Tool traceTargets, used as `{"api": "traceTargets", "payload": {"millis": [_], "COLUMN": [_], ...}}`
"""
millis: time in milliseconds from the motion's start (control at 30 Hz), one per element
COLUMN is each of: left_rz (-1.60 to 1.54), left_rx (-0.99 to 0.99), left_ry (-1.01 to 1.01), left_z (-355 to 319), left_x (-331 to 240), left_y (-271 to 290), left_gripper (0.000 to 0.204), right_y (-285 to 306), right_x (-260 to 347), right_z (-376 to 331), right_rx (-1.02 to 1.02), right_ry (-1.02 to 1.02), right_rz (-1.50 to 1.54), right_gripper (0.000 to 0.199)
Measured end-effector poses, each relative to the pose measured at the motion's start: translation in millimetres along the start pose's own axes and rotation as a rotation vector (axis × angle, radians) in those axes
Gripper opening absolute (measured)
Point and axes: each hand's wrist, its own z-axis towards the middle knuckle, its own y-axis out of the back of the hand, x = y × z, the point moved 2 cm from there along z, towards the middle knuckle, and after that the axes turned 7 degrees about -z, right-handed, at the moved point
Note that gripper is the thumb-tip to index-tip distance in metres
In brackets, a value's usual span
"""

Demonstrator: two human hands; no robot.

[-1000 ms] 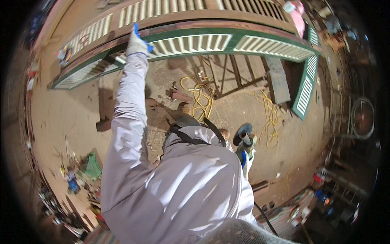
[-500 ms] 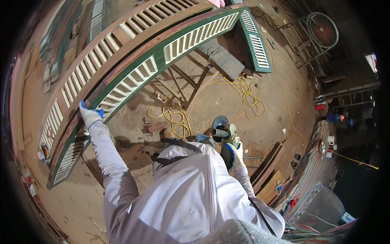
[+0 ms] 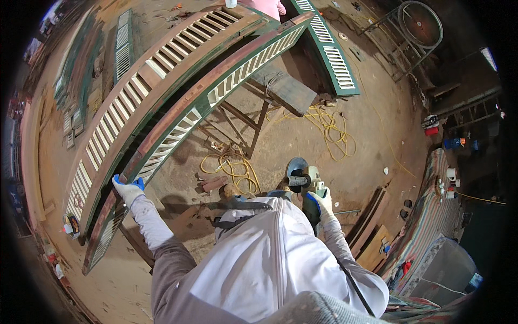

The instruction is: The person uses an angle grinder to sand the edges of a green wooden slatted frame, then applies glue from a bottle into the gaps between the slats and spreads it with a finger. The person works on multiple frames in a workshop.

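From my remote post I see the left hand straddling the edge of the green louvred shutter, thumb and fingers spread around it, beside a brown louvred shutter. My right hand wraps an angle grinder (disc pointing away from me).
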Motion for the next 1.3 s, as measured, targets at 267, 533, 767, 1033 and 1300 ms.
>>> {"api": "traceTargets", "payload": {"millis": [267,533,767,1033,1300], "left_rz": [-0.502,-0.066,0.357,1.659,1.555], "left_rx": [-0.488,-0.480,-0.066,0.436,0.496], "left_ry": [0.243,0.656,0.736,0.247,-0.251], "left_z": [-44.4,32.1,14.0,-70.0,-42.0], "left_x": [48.9,199.9,260.0,216.1,70.5], "left_y": [30.8,236.2,242.1,238.4,107.3], "left_gripper": [0.081,0.090,0.075,0.062,0.062], "right_y": [-7.9,-9.0,-8.8,-17.2,-52.8], "right_x": [-16.7,18.3,23.1,7.7,45.5], "right_z": [18.6,19.9,26.1,23.5,-37.0], "right_rx": [0.018,0.033,0.050,0.204,0.252], "right_ry": [-0.054,-0.017,0.234,0.135,0.089], "right_rz": [0.135,-0.028,-0.154,0.025,0.077], "right_gripper": [0.069,0.074,0.086,0.077,0.075]}}
